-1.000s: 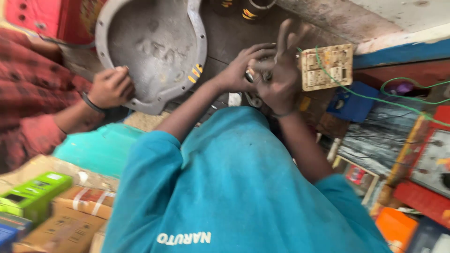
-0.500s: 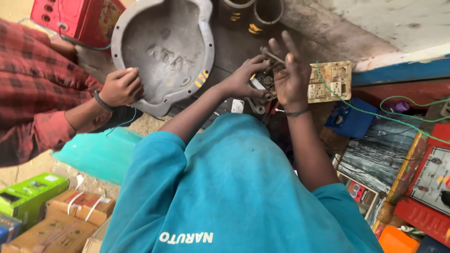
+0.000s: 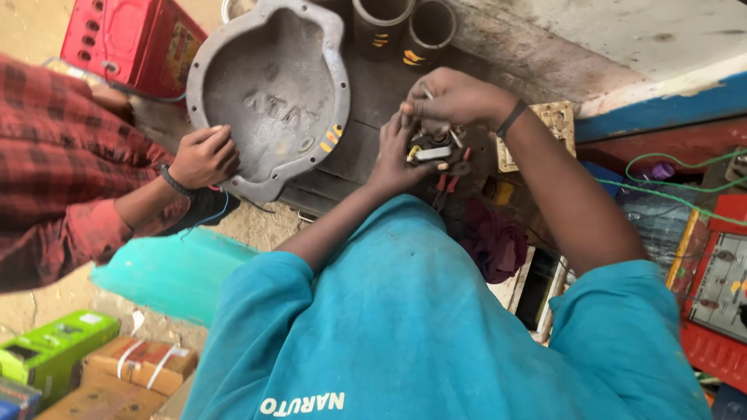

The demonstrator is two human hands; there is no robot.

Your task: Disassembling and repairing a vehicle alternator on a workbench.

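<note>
My left hand (image 3: 391,158) holds a small dark electrical part (image 3: 436,145) with metal tabs and short wires from below. My right hand (image 3: 455,97), with a dark band at the wrist, is curled over the top of the same part, fingertips pinching at it. Both hands work over a dark, dirty bench top (image 3: 366,109). Red-handled pliers (image 3: 445,187) lie just under the part. My teal shirt fills the lower half of the view.
A person in a red plaid shirt rests a hand (image 3: 204,155) on a big grey cast-metal cover (image 3: 272,93). A red battery case (image 3: 124,39), two dark cylinders (image 3: 432,27), a switch plate (image 3: 556,120), green wire (image 3: 661,167), a red meter panel (image 3: 724,288) and boxes (image 3: 47,354) surround us.
My right hand's spread fingers have curled down over the part. Both hands have drawn together on it. The view has shifted, so the cover and the other person's hand appear lower.
</note>
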